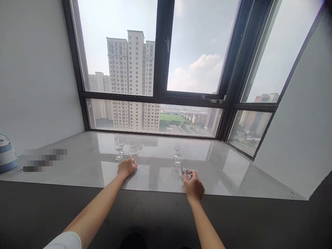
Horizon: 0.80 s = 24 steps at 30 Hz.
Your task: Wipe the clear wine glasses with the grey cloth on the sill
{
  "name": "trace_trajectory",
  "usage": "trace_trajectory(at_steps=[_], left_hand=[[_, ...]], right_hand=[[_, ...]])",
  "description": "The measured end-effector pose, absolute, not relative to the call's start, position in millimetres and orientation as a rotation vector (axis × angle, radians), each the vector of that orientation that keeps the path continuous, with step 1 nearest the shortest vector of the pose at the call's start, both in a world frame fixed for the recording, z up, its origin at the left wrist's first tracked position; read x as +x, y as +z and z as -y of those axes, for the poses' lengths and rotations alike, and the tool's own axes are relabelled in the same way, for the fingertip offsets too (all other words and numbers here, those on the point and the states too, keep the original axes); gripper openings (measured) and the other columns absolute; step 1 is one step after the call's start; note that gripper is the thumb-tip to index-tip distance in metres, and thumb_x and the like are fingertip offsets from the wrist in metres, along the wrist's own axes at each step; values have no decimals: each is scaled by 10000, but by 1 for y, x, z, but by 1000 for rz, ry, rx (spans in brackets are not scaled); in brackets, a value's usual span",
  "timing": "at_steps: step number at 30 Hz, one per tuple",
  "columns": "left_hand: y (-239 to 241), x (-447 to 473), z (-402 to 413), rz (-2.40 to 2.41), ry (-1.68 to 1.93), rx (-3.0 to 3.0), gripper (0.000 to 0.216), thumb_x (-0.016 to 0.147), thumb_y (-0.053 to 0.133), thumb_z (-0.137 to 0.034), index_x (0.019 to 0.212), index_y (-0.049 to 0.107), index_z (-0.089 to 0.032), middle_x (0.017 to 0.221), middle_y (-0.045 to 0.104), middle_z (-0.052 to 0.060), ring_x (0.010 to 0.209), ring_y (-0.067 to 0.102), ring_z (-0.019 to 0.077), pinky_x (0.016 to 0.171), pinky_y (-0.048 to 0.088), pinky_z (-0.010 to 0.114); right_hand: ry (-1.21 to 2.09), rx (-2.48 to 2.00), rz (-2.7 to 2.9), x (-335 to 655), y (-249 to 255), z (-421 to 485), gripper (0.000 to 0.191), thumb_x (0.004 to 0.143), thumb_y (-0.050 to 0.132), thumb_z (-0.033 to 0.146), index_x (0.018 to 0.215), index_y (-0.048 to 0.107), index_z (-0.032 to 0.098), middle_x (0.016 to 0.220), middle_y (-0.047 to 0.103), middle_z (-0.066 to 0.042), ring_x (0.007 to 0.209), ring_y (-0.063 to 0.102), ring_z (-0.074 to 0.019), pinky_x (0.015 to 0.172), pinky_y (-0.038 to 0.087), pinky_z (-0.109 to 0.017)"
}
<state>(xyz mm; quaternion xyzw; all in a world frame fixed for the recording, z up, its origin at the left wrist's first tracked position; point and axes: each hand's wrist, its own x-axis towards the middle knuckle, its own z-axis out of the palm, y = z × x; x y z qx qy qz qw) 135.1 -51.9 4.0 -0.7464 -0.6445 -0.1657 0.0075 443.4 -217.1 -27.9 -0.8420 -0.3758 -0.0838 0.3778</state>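
Note:
My left hand (127, 168) is closed around the stem of a clear stemmed glass (133, 151) at the front of the left group on the glossy windowsill (158, 173). Close by stand more stemmed glasses, one just left of it (118, 153) and others behind. Whether the held glass touches the sill cannot be made out, as my fingers cover its lower part. A crumpled grey cloth (186, 171) is pinched in my right hand (194, 186), low over the sill. Just beyond that hand are two upright stemmed glasses, the nearer one (179, 152) partly overlapping the other.
A blue and white rounded container (7, 155) stands at the sill's left end, with a blurred-out patch (44, 159) beside it. Dark window frames (153, 99) bound the back, and white walls close both sides. The sill's front edge (155, 191) runs below my hands.

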Motion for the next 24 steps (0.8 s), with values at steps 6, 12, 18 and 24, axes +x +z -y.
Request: trace_trajectory(at_steps=[6,12,18,24], left_hand=[[5,136,52,2025,-511,-2335,378,857,424,-398,1075,619,-159,955,698,151,944,650,312,772,463,377],[2,135,49,2022,-514,-2330,389,860,426,-400,1100,615,-159,970,700,156,962,649,313,787,459,373],[0,134,47,2007,-523,-2332,358,859,419,-397,1032,627,-163,940,698,147,934,652,308,761,460,369],[0,135,47,2020,-509,-2316,346,863,415,-403,986,630,-161,953,695,150,935,652,294,768,461,357]], right_hand=[[-207,-2160,955,443,-28,217,241,884,495,400,1039,604,253,912,697,-27,780,622,-181,567,271,-254],[-249,-2134,965,445,-31,216,227,877,503,405,1029,593,262,884,696,-9,750,602,-174,563,259,-247],[-232,-2146,960,445,-31,216,242,881,497,403,1036,603,250,888,693,-27,766,608,-178,585,284,-248],[-223,-2148,968,444,-29,217,252,888,485,407,1041,602,245,903,692,-31,771,610,-174,580,282,-250]])
